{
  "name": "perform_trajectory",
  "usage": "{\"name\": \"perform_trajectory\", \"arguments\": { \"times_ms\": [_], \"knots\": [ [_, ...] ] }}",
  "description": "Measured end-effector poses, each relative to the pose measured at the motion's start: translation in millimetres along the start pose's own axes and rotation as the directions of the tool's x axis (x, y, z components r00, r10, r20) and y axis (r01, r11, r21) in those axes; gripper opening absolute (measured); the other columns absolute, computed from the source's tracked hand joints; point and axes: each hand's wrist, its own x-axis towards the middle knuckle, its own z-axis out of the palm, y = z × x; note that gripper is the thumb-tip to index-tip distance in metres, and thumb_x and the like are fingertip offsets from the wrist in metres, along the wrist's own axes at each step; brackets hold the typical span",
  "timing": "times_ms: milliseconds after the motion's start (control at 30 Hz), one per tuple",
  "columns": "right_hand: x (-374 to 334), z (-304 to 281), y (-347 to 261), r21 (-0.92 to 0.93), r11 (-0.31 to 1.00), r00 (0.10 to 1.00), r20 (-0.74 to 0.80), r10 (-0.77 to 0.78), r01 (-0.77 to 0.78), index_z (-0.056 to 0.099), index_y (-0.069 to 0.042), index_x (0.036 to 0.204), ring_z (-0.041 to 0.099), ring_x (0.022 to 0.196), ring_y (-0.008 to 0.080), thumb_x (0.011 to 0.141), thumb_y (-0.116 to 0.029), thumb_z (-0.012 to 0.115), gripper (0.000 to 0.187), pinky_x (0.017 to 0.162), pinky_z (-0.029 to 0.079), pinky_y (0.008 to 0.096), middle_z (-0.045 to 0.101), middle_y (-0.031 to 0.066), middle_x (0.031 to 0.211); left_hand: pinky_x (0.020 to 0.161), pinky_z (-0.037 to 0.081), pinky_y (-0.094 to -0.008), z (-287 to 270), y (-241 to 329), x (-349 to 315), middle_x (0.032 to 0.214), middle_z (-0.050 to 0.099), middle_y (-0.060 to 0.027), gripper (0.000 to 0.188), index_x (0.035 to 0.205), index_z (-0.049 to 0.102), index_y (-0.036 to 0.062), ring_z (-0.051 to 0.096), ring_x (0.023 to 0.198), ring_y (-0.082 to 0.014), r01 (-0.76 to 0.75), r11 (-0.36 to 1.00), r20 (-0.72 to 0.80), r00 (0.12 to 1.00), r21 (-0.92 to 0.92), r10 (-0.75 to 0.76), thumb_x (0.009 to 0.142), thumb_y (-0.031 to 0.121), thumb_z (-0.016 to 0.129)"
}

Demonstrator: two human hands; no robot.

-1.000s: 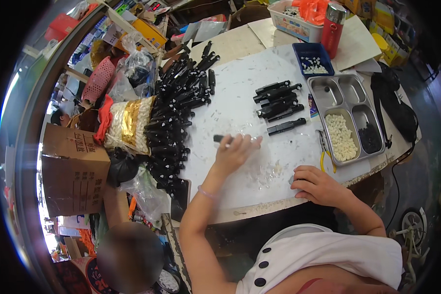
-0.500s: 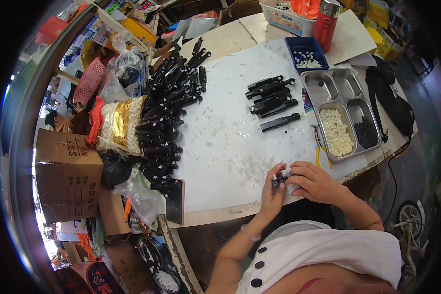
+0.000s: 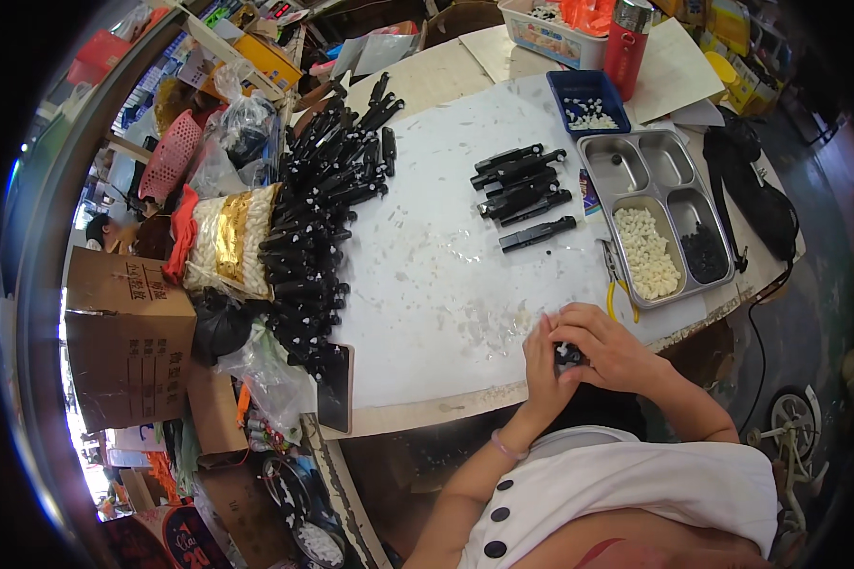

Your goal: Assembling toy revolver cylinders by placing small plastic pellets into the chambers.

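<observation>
Near the table's front edge, both my hands are closed together around a black plastic part with a small white piece at its visible end. My left hand wraps it from the left, and my right hand presses fingers over it from the right. Most of the part is hidden by my fingers. Several long black plastic housings lie side by side farther up the white sheet. Yellow-handled pliers rest just beyond my right hand, beside a steel compartment tray with cream pieces and small black pieces.
A large heap of black housings covers the table's left side, with a dark flat slab at its near end. A blue bin of white pieces and a red bottle stand far right. A cardboard box sits left.
My left hand has moved slightly right and closed in against my right hand. The part's white-tipped end has shifted right and now sits between both hands. The view has shifted a little.
</observation>
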Motion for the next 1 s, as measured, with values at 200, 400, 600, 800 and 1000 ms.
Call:
{"name": "perform_trajectory", "arguments": {
  "times_ms": [200,400,600,800,1000],
  "knots": [
    [-4,6,2,-0.026,1.000,1.000,0.008,0.001,-0.001,0.050,-0.005,0.118,0.045,0.115,0.0354,0.080,-0.032,0.070,0.051,0.099,0.038,0.0437,0.048,0.0146,0.120,0.100,0.041,-0.0361,6,6,18,0.133,0.046,-0.0151,0.085,0.144,0.017,-0.0022,0.050,0.118,-0.0237,0.366,0.766,0.203,0.931,-0.529,-0.304,0.080,0.012,0.071],
    [11,-16,10,0.044,0.999,0.987,-0.157,0.034,-0.027,0.055,-0.003,0.113,0.049,0.113,0.0349,0.084,-0.027,0.066,0.039,0.096,0.041,0.0412,0.054,0.0138,0.111,0.086,0.048,-0.0282,6,9,18,0.107,0.059,-0.0104,0.080,0.137,0.035,0.0004,0.060,0.096,-0.0196,0.358,0.871,0.160,0.933,-0.336,-0.322,0.070,0.006,0.077],
    [47,-2,50,-0.339,0.907,0.957,-0.226,0.180,-0.250,0.059,-0.003,0.099,0.058,0.090,0.0313,0.083,-0.010,0.061,0.017,0.080,0.048,0.0372,0.059,0.0134,0.097,0.079,0.050,-0.0306,1,10,22,0.104,0.059,-0.0129,0.049,0.109,0.053,0.0024,0.062,0.088,-0.0252,0.191,0.931,-0.053,0.974,-0.310,-0.218,0.064,-0.011,0.069],
    [60,33,97,-0.504,0.753,0.904,-0.180,0.389,-0.424,0.058,0.000,0.087,0.061,0.083,0.0311,0.079,-0.006,0.057,0.010,0.069,0.051,0.0373,0.059,0.0135,0.088,0.083,0.049,-0.0331,1,6,21,0.106,0.058,-0.0166,0.052,0.112,0.052,0.0024,0.059,0.095,-0.0296,0.056,0.938,-0.057,0.995,-0.343,-0.080,0.062,-0.012,0.063],
    [58,26,83,-0.277,0.847,0.876,0.035,0.481,-0.454,0.060,-0.003,0.086,0.061,0.085,0.0304,0.082,-0.011,0.059,0.009,0.072,0.050,0.0404,0.059,0.0118,0.087,0.080,0.049,-0.0326,4,2,16,0.105,0.059,-0.0153,0.050,0.111,0.052,0.0032,0.060,0.088,-0.0287,0.116,0.924,-0.109,0.980,-0.365,-0.166,0.064,-0.010,0.066]
  ]
}}
